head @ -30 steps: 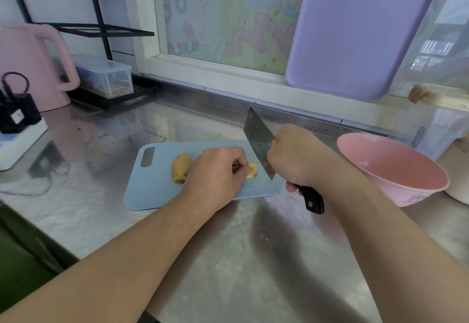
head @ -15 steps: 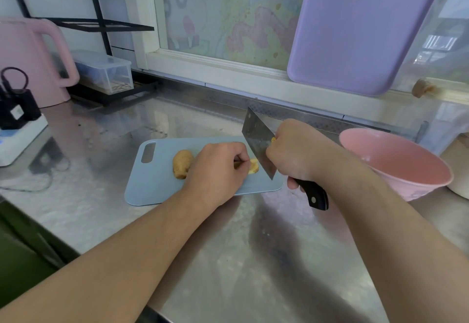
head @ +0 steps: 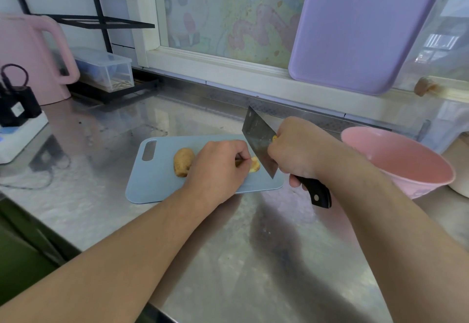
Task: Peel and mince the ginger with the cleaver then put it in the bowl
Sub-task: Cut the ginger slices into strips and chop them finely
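Steel counter, blue cutting board (head: pixel 157 185): cleaver (head: pixel 258 142) poised beside the ginger.
Left hand (head: pixel 215 168) pinches the peeled ginger piece (head: pixel 254 165); the blade stands just right, right hand (head: pixel 297 150) gripping its handle.

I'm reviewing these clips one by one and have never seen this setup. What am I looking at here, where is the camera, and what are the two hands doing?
There is no machine: a person wears one wide-angle camera on the head, looking down at their own arms. On the steel counter lies a pale blue plastic cutting board. The left hand pinches a yellow, partly peeled ginger piece on it. The right hand grips a steel cleaver with a black handle, its blade tilted against that piece. A second, unpeeled brown ginger piece lies further left on the board. A pink plastic bowl stands to the right.
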Available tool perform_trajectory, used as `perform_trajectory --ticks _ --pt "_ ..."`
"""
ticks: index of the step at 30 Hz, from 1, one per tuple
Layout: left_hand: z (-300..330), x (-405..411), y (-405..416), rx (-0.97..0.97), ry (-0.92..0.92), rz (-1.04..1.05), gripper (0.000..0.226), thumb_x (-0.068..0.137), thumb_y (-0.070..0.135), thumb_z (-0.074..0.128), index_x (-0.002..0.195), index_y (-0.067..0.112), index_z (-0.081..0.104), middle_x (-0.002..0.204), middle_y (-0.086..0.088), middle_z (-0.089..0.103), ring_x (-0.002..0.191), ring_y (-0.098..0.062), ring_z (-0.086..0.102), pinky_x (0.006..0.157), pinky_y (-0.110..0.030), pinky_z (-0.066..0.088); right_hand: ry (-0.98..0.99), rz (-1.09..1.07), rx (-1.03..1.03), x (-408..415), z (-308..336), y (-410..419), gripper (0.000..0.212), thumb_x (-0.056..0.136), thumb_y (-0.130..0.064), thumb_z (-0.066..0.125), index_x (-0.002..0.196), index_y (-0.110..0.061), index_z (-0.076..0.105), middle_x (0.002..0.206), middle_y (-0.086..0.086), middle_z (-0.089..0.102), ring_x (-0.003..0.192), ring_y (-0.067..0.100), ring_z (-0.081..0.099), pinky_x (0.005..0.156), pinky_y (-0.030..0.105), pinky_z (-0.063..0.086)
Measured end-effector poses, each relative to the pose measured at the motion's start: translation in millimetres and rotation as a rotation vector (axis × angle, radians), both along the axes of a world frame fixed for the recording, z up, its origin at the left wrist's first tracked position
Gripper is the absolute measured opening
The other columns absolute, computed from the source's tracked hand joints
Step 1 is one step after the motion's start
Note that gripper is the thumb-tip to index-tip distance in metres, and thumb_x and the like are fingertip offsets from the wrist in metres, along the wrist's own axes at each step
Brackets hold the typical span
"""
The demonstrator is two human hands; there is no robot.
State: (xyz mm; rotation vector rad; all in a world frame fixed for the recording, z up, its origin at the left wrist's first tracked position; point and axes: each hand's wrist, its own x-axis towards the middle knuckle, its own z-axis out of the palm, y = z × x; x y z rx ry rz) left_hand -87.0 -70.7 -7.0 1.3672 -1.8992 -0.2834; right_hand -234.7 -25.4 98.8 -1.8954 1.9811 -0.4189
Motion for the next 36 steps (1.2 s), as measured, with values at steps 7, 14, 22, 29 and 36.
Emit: perform_trajectory --ticks 7,14,22,29,36 --pt "1 0 0 0.005 0.005 -0.003 0.008 0.093 0.026 0.075 0.085 0.027 0.077 0.084 0.014 0.075 0.083 -0.008 0.068 0.076 -0.040 0.061 0.005 0.008 0.042 0 0 -1 0.019 0.087 0.004 0.041 0.073 -0.003 0.052 0.060 0.017 0.058 0.034 0.024 0.058 0.043 0.023 0.043" --pt "2 2 0 0.004 0.002 -0.025 0.008 0.091 0.022 0.074 0.086 0.027 0.077 0.084 0.014 0.076 0.083 -0.010 0.069 0.076 -0.040 0.060 0.003 0.004 0.060 6 -14 -5 0.019 0.086 0.006 0.039 0.074 -0.005 0.048 0.054 0.014 0.051 0.033 0.026 0.054 0.038 0.020 0.039" --pt "1 3 3 0.006 -0.003 -0.036 0.007 0.092 0.023 0.073 0.090 0.028 0.077 0.084 0.016 0.075 0.083 -0.008 0.068 0.075 -0.040 0.060 0.021 -0.016 0.011 11 -26 -13 0.014 0.086 0.004 0.042 0.080 -0.003 0.052 0.052 0.015 0.056 0.035 0.026 0.056 0.037 0.022 0.040" --pt "0 4 3 0.025 0.036 -0.011 0.010 0.093 0.020 0.072 0.090 0.027 0.078 0.082 0.017 0.074 0.082 -0.006 0.068 0.077 -0.037 0.061 -0.039 -0.021 -0.002 -1 -7 -8 0.015 0.083 0.004 0.041 0.073 0.000 0.051 0.040 0.017 0.053 0.024 0.022 0.048 0.038 0.017 0.036" --pt "0 4 2 0.027 0.050 -0.006 0.010 0.093 0.021 0.072 0.090 0.027 0.078 0.084 0.016 0.074 0.083 -0.007 0.068 0.079 -0.037 0.061 -0.030 -0.007 0.025 3 -4 -4 0.016 0.084 0.005 0.041 0.071 -0.001 0.048 0.035 0.014 0.048 0.023 0.022 0.047 0.037 0.018 0.036"
